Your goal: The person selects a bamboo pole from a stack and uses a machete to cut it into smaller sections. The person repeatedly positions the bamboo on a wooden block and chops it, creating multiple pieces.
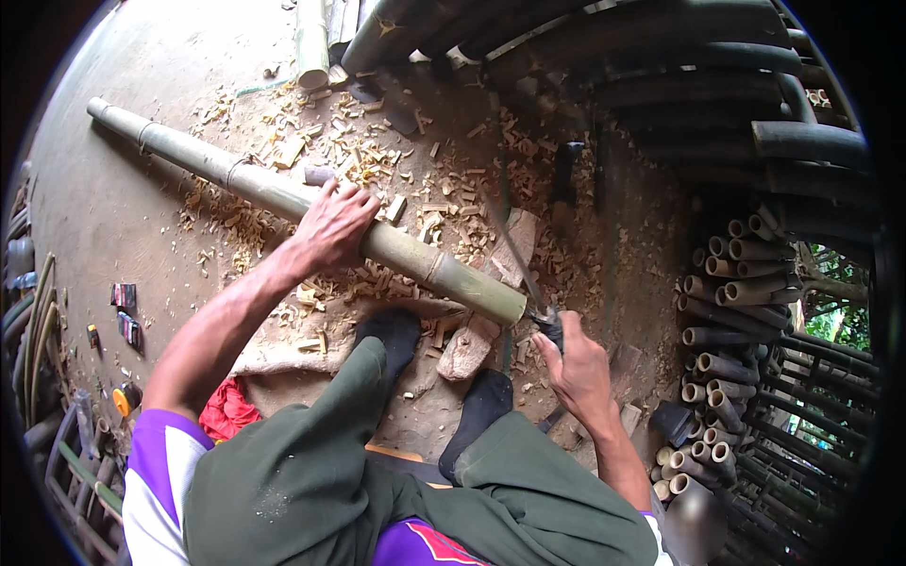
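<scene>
A long green-grey bamboo pole (269, 189) slants across the floor from the far left toward me. My left hand (338, 224) is closed over its middle, the fingers wrapped across the top. Near its close end the pole lies across a pale wooden block (469, 347), which it partly hides. My right hand (574, 366) grips the dark handle of a long-bladed knife (517, 247) just beyond the pole's cut end. The blade points up and away, slightly blurred, beside that end; whether it touches the bamboo I cannot tell.
Wood chips (359, 141) litter the floor around the pole. Cut bamboo tubes (727, 377) are stacked at the right, below thick dark bamboo poles (679, 94). A red cloth (227, 411), small packets (124, 295) and a yellow tape measure (123, 401) lie at the left.
</scene>
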The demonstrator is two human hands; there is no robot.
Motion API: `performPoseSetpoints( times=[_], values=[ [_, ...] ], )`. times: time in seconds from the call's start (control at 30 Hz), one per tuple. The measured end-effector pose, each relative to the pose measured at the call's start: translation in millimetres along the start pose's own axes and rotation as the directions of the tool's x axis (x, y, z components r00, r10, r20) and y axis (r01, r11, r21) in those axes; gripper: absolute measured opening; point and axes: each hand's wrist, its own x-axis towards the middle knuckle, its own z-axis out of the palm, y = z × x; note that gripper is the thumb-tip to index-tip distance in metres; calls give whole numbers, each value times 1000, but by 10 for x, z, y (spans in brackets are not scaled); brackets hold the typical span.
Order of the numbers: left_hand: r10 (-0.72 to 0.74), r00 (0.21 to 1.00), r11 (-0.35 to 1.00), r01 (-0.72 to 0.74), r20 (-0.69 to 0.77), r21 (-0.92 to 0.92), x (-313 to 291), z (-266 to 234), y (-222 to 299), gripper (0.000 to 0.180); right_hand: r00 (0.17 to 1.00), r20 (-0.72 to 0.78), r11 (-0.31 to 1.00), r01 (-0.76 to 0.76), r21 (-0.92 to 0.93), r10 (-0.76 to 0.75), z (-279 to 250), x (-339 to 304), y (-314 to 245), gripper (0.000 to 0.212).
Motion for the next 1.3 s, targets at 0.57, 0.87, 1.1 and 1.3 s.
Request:
performPoseSetpoints(
  times=[0.57, 0.87, 1.1, 1.3],
  values=[
    [25, 995, 998, -20, 94, -55, 137, 84, 42, 47, 987, -87, 987, 130, -99, -138, 153, -31, 36, 29],
    [4, 997, 998, 1, 79, -63, 19, 139, 1, 33, 935, -234, 962, 271, -22, -268, -68, 40, -338, 32],
    [-8, 1000, 998, 8, -7, -58, 86, 229, -11, 31, 978, 130, 922, -103, -373, 162, 240, 127, 375, 32],
    [22, 988, 1000, -25, -154, -19, -94, 236, 44, 30, 932, -215, 955, 297, -4, -291, -87, 38, -253, 38]
  ],
)
